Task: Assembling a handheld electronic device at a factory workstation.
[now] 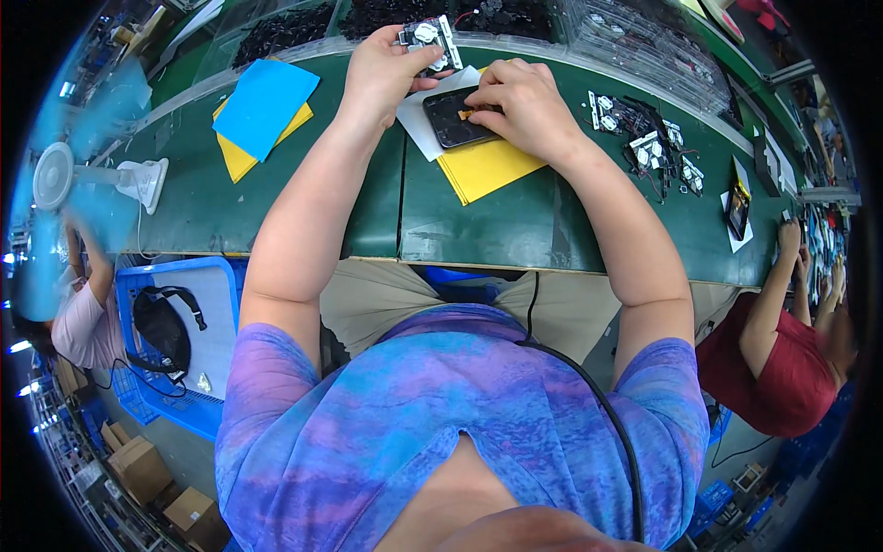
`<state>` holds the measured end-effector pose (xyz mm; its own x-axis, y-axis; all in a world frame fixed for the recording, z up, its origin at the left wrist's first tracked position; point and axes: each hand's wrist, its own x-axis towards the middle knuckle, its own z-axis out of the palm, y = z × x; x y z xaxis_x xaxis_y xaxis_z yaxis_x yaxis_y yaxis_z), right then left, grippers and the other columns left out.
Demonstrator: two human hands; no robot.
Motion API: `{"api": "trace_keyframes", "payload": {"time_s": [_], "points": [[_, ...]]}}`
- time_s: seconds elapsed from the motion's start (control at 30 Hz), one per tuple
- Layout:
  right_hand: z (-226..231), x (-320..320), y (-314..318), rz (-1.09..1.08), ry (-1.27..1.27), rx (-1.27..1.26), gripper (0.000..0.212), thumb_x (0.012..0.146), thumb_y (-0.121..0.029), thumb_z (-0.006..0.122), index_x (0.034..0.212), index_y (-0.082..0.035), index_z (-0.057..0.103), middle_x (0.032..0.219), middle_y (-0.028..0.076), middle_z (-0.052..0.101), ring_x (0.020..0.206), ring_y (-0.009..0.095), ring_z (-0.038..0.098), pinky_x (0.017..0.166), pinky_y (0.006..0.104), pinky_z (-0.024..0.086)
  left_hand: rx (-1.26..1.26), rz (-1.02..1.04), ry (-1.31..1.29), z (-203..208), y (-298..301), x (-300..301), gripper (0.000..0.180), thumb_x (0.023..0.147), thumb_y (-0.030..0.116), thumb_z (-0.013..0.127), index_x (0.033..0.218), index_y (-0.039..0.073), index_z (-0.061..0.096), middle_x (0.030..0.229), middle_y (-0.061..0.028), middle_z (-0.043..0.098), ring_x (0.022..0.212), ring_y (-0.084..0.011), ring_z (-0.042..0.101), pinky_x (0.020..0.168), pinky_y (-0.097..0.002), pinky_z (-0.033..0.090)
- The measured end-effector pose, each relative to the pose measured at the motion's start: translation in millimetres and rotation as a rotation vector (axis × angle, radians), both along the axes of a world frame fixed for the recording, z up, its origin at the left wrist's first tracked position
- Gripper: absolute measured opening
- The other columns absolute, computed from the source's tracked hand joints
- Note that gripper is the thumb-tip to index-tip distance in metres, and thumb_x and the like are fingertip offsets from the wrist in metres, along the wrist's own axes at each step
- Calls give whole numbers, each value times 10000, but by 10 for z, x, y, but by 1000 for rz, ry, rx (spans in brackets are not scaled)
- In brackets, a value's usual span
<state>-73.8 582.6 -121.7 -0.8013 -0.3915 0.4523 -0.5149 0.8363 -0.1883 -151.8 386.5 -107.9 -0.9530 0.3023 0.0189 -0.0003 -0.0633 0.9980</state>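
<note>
My left hand [397, 74] is closed on a small black-and-white electronic module [430, 39], held up near the bench's far side with a thin wire trailing from it. My right hand [526, 103] bends over a flat dark rectangular casing [448, 122], thumb and forefinger pinched at a small orange-yellow piece [466, 114] on it. Whether that piece is loose or fixed to the casing I cannot tell. Under the casing lie a white sheet [416, 127] and a yellow sheet [487, 172]. Further right sits a cluster of similar modules [647, 149] with tangled black wires.
Blue [269, 106] and yellow sheets lie at left on the green bench [359, 207]. A white fan [138, 179] stands at the left end. Clear trays [635, 55] line the back. A co-worker in red [782, 359] sits at right, another at far left. A blue crate [216, 322] stands below.
</note>
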Motion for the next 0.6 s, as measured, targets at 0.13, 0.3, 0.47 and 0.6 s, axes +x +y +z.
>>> {"api": "trace_keyframes", "payload": {"time_s": [0.13,0.3,0.47,0.6], "points": [[-32,-34,-8,-4,-18,-19,122,791,-218,746,885,-147,781,918,-6,622,976,199,585,906,398,389,-94,-16,42,22,-13,-2,416,851,74,737,1217,-11,559,1002,-107,725,799,-170,728,584,-223,536],[-107,-109,11,-64,38,-155,120,801,-234,743,880,-154,785,952,-9,641,1002,201,592,919,404,386,-199,-73,96,-93,-4,-68,376,843,73,717,1197,15,604,895,-37,703,729,-85,624,589,-232,487],[-157,-141,27,-183,-200,-518,137,817,-157,762,909,-56,763,1035,68,662,898,187,675,812,311,541,-233,-148,101,-136,15,-31,311,867,60,682,1170,46,613,878,6,696,738,-60,599,596,-214,432],[-168,-137,16,-235,-178,-552,136,835,-157,752,923,-53,759,1038,69,664,931,165,668,833,304,532,-232,-175,81,-117,52,21,323,859,25,678,1175,23,611,879,-18,689,722,-68,601,620,-205,441]]}}
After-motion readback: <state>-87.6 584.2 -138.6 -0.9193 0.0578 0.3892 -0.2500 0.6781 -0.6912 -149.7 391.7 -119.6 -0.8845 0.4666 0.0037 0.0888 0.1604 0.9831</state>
